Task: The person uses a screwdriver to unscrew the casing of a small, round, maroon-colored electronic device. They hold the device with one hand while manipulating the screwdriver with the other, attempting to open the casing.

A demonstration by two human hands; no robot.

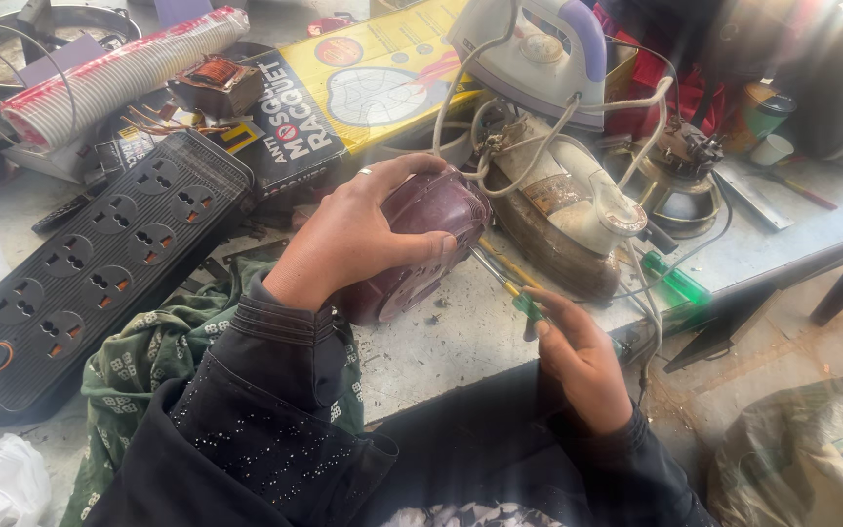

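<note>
While left fingers (412,210) clutch the maroon casing (421,244), right fingers (553,312) half-hide the screwdriver (504,278).

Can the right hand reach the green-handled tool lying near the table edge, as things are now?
Probably not at once: the right hand already holds a screwdriver. The green tool lies close to its right, with only a white cord crossing between them.

Tip of the thin green-handled screwdriver (511,286) hidden behind the rounded maroon plastic appliance casing (420,244). Long black multi-socket power strip (100,263) cut off at the worktop's left edge. Top right corner washed out by glare.
</note>
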